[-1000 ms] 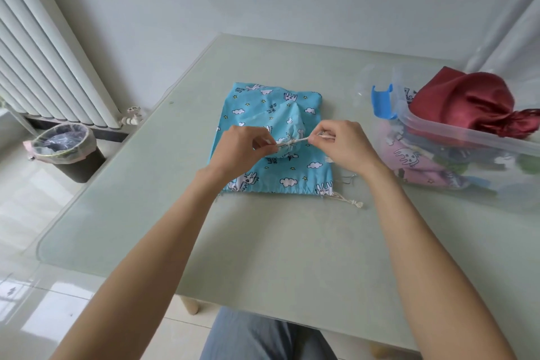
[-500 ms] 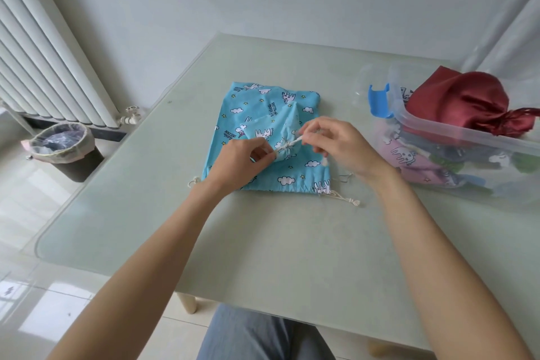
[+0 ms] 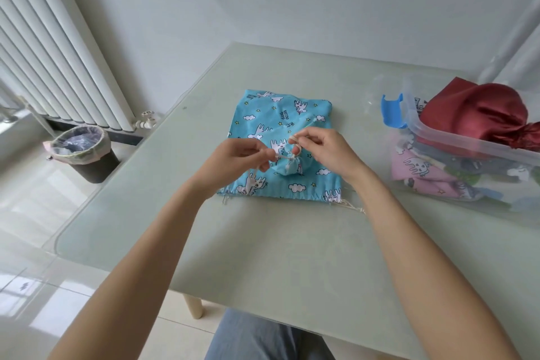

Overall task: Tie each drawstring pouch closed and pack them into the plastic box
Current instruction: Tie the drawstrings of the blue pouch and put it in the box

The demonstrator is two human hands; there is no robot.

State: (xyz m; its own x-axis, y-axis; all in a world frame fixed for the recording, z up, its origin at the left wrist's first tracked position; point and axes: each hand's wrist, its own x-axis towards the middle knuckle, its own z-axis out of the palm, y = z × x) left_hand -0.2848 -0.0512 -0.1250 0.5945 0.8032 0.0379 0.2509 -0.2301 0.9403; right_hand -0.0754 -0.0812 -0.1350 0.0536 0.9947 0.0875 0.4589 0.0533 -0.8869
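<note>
Both hands work over a blue pouch (image 3: 280, 131) printed with white clouds and animals, which lies flat on the pale green surface (image 3: 263, 257) right beneath them. A small part of the pouch is gathered into a rounded knob (image 3: 287, 166) between the two hands, and a thin cream cord (image 3: 282, 157) is wound around its neck.

The left hand (image 3: 236, 159) has its fingers curled and pinches one end of the cord, with a short length hanging down under its fingers. The right hand (image 3: 324, 150) also has its fingers curled; its thumb and forefinger pinch a small loop of the cord just above the knob. The two hands are close together, with the knob and cord between them.

Near the right wrist, at the pouch's gathered hem, another bit of cream cord (image 3: 352, 207) trails off the corner onto the surface.

Well to the right of the right hand stands a clear plastic box (image 3: 467, 143) with a blue clip (image 3: 393, 111) on its near end. A dark red pouch (image 3: 479, 114) bulges above its rim, and through the wall a pink printed pouch (image 3: 418, 169) and other coloured fabric show, though those are too jumbled to tell apart.

Far to the left of the left hand, on the tiled floor, sits a small bin (image 3: 83, 152) with a liner, below a white radiator (image 3: 58, 47). Between the forearms, under the surface's edge, a knee in blue-grey cloth (image 3: 263, 339) shows.
</note>
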